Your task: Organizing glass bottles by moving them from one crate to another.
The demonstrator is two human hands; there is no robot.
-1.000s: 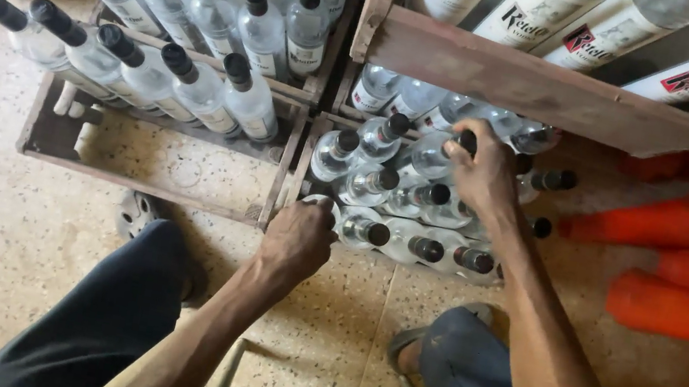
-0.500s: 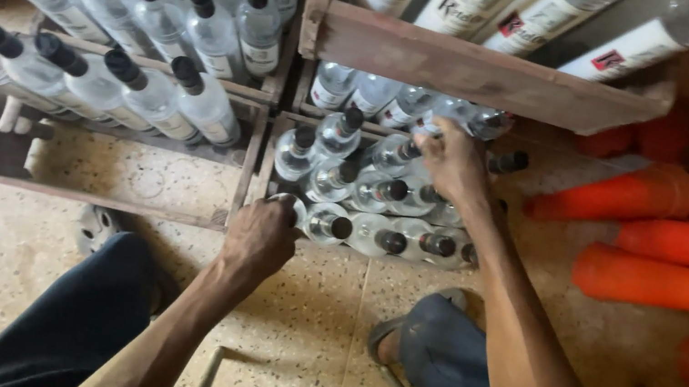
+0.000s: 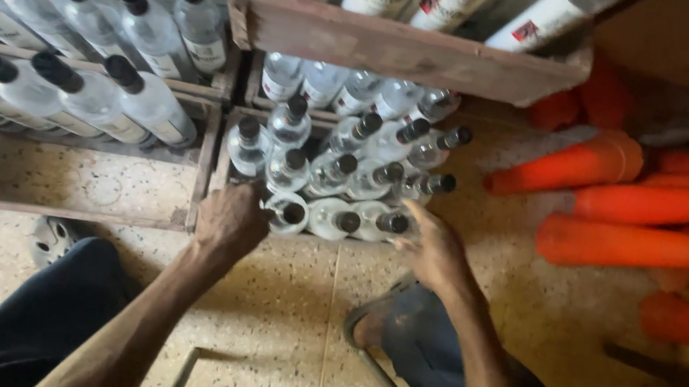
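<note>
A wooden crate (image 3: 216, 166) on the floor holds several clear glass bottles (image 3: 331, 171) with black caps, lying tilted toward me. My left hand (image 3: 231, 220) grips the crate's front left corner, beside a front-row bottle (image 3: 286, 212). My right hand (image 3: 435, 248) rests at the crate's front right corner, fingers apart, next to another front-row bottle (image 3: 384, 220). Whether it touches that bottle or the crate is unclear.
A second crate (image 3: 47, 207) to the left is half filled with bottles (image 3: 65, 99). More crates of labelled bottles (image 3: 405, 46) are stacked above. Orange cones (image 3: 646, 241) lie on the speckled floor at right. My knees and sandalled feet are below.
My right hand has come down from on top of the bottles to the crate's front right corner. The left hand stays at the front left corner. The view has shifted.
</note>
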